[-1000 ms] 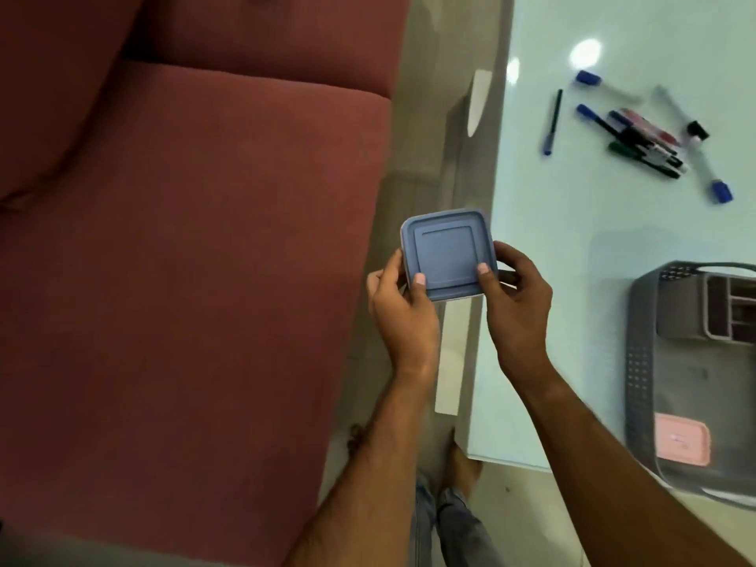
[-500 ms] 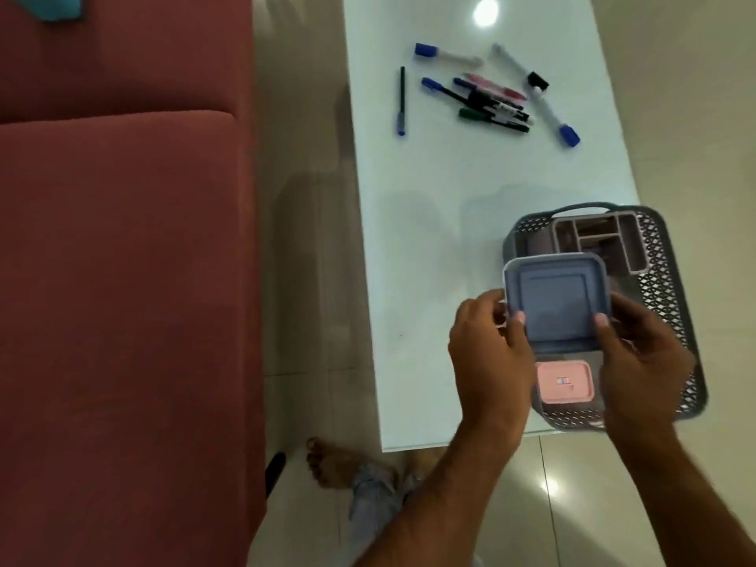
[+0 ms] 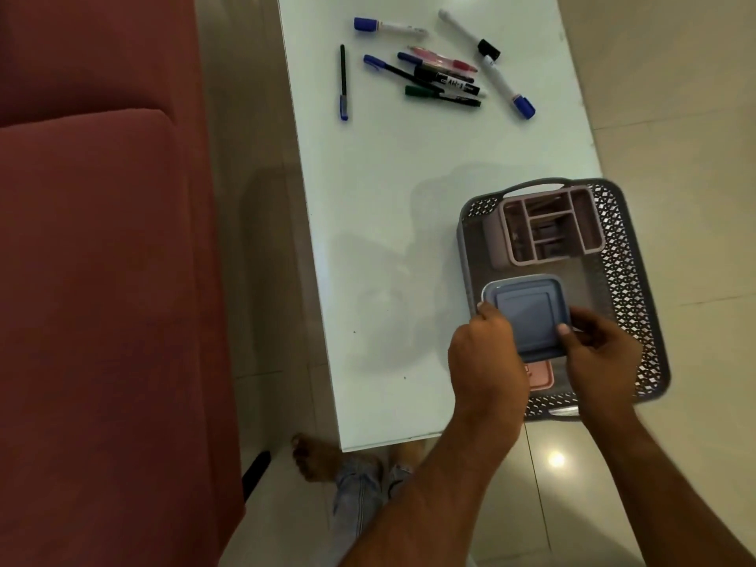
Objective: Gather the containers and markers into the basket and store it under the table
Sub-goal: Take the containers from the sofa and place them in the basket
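Observation:
A square container with a blue lid (image 3: 527, 315) is held over the grey perforated basket (image 3: 638, 304), which sits at the near right corner of the white table (image 3: 388, 206). My left hand (image 3: 487, 358) grips its left edge and my right hand (image 3: 599, 358) its right edge. Under it, in the basket's near end, a pink-lidded container (image 3: 540, 372) is partly hidden. A pink divided organiser (image 3: 548, 231) stands in the basket's far end. Several markers and pens (image 3: 437, 71) lie scattered at the table's far end.
A red sofa (image 3: 102, 280) runs along the left, with a strip of tiled floor (image 3: 262, 280) between it and the table. My bare feet and jeans (image 3: 356, 476) show below the table's near edge. Tiled floor lies to the right of the basket.
Both hands have carried the blue-lidded container from beside the sofa over to the basket and lowered it further in. The view has swung right, toward the table.

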`<action>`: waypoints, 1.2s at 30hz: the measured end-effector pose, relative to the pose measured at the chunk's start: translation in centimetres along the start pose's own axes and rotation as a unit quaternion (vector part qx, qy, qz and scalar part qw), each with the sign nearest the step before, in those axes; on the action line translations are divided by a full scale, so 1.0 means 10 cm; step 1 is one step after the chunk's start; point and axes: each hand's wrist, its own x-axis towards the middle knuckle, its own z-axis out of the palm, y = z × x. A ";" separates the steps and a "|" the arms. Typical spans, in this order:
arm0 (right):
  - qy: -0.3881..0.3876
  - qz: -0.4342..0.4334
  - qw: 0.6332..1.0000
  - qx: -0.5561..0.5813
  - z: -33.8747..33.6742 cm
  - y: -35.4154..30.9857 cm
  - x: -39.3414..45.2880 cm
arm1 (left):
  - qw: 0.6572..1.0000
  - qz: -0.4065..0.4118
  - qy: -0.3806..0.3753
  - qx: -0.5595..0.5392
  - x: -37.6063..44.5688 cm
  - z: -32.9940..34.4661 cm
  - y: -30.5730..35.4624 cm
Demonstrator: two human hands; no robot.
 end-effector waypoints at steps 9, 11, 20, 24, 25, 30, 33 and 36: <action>-0.015 0.012 0.999 -0.036 0.15 0.15 0.23 | 0.991 -0.008 -0.134 0.014 0.28 0.08 0.15; -0.011 0.031 0.999 -0.030 0.18 0.15 0.28 | 0.991 -0.012 -0.133 0.028 0.33 0.12 0.15; -0.041 0.041 0.995 -0.083 0.23 0.18 0.34 | 0.987 -0.072 -0.134 -0.046 0.37 0.19 0.11; -0.055 0.038 0.992 -0.107 0.20 0.11 0.29 | 0.993 -0.047 -0.061 -0.083 0.35 0.16 0.00; -0.042 0.031 0.992 -0.119 0.18 0.08 0.26 | 0.994 -0.032 -0.044 -0.099 0.35 0.12 -0.04; 0.077 -0.016 0.994 -0.078 0.06 -0.23 0.04 | 0.989 -0.001 0.016 -0.150 0.32 -0.19 -0.33; 0.055 -0.046 0.996 -0.054 0.17 -0.54 -0.12 | 0.982 -0.011 0.065 -0.179 0.37 -0.44 -0.55; -0.011 -0.113 0.993 -0.038 0.57 -1.04 -0.28 | 0.974 -0.026 0.091 -0.207 0.51 -0.78 -0.78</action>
